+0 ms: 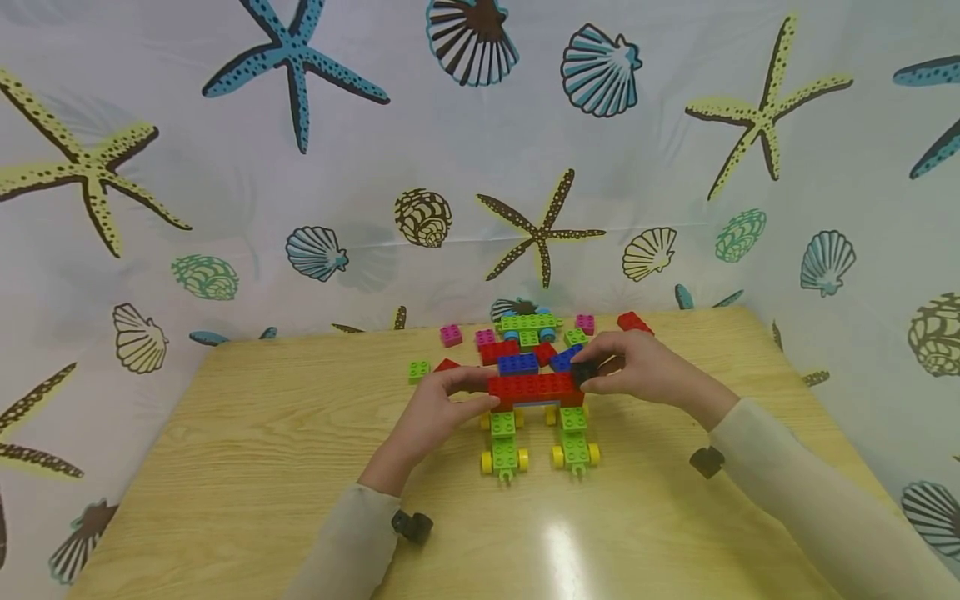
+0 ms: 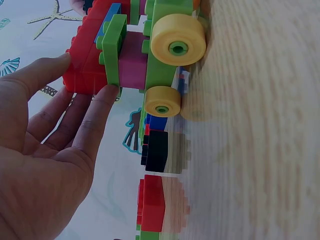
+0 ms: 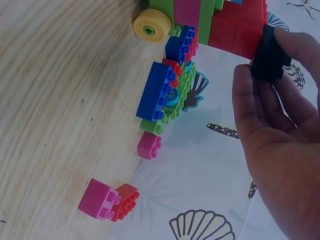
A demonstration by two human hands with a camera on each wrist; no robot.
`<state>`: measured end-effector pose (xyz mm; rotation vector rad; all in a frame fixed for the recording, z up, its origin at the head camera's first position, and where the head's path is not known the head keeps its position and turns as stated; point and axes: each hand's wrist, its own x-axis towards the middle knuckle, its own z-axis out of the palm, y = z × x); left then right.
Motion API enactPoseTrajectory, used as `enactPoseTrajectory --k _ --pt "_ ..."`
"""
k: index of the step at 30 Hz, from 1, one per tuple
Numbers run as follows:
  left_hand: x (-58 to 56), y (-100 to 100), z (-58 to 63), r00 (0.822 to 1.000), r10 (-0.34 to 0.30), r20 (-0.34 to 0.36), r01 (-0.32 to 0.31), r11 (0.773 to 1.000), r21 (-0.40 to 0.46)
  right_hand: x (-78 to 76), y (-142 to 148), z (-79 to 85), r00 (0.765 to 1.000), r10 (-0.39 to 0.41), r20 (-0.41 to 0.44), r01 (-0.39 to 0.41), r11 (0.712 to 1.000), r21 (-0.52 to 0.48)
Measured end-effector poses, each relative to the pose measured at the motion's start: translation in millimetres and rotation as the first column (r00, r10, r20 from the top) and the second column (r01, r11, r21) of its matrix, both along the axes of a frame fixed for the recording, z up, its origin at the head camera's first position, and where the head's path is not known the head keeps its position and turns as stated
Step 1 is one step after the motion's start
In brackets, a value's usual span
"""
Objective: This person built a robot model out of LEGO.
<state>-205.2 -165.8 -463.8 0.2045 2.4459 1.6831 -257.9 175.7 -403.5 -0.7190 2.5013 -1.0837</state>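
Note:
My left hand [image 1: 438, 417] holds the left end of a long red brick beam [image 1: 534, 386], its fingertips at the end and side. A black brick [image 3: 270, 56] is pinched between the thumb and fingers of my right hand [image 1: 656, 371], on top of the beam's right end. Under the beam stand two green wheeled bases, a left one [image 1: 504, 454] and a right one [image 1: 576, 450], both with yellow wheels [image 2: 178, 40]. A pink brick [image 2: 133, 60] sits between green pieces in the left support. Blue [image 2: 107, 22] shows beneath the beam.
Behind the build lie loose bricks: a blue one [image 1: 517, 364], a pink one [image 1: 451, 335], a green one [image 1: 418, 372] and several others. A green wheeled piece [image 1: 529, 322] stands farther back. A patterned cloth [image 1: 360, 167] hangs behind the wooden table [image 1: 262, 467].

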Motion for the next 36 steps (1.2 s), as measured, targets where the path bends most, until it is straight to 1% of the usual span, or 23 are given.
enactPoseTrajectory --k 12,19,26,33,36 --pt "-1.6 1.0 -0.5 1.0 0.0 0.005 0.0 1.0 -0.003 -0.7 0.3 1.1 1.0 0.003 -0.007 -0.003 1.0 0.017" --pt "-1.6 2.3 0.4 1.0 -0.004 0.009 0.004 1.0 -0.006 -1.3 1.1 1.7 1.0 -0.018 -0.009 0.018 0.999 0.051" --pt "-0.5 2.4 1.2 1.0 -0.003 0.008 0.003 1.0 -0.001 -0.2 -0.7 4.8 0.999 0.01 -0.05 -0.006 0.998 0.07" --pt "0.4 1.4 1.8 1.0 0.012 0.017 -0.012 1.0 -0.01 1.1 -4.4 2.7 1.0 -0.013 0.014 0.012 0.999 0.037" --pt "0.4 1.1 2.3 1.0 0.014 0.021 -0.013 1.0 -0.013 1.5 -6.5 1.4 0.999 -0.026 0.023 0.025 0.999 0.032"
